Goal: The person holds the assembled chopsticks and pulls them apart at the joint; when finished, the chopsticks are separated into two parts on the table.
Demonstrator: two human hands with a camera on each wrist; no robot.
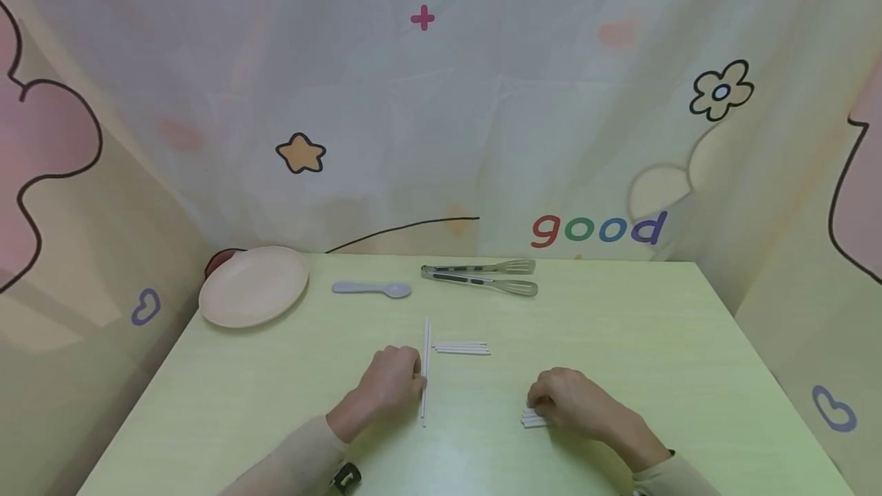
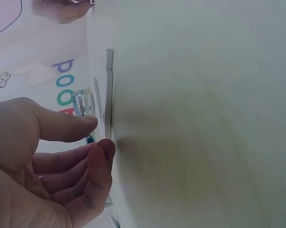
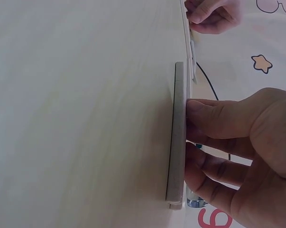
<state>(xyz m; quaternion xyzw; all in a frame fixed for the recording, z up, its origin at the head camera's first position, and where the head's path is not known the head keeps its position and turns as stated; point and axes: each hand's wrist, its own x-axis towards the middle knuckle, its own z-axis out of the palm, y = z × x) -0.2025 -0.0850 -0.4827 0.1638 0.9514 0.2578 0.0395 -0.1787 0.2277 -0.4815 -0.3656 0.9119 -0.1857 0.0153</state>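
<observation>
My left hand (image 1: pixel 394 383) rests beside two long thin white sticks (image 1: pixel 426 339) lying lengthwise near the middle of the table. In the left wrist view its thumb and index fingertip stand a little apart, with the index fingertip at a stick's near end (image 2: pixel 109 90). At right, my right hand (image 1: pixel 568 404) bends over a small bunch of short white sticks (image 1: pixel 532 419), covering their right ends. The right wrist view has the thumb and fingers behind the nearest stick (image 3: pixel 178 137); whether they pinch one I cannot tell. Several more short white sticks (image 1: pixel 463 348) lie sideways between the hands.
Toward the back left stands a pale round plate (image 1: pixel 253 287). Beside it lie a light purple spoon (image 1: pixel 372 289) and metal tongs (image 1: pixel 478 279) with slotted ends. A printed curtain (image 1: pixel 482 136) hangs along the table's back edge and both sides.
</observation>
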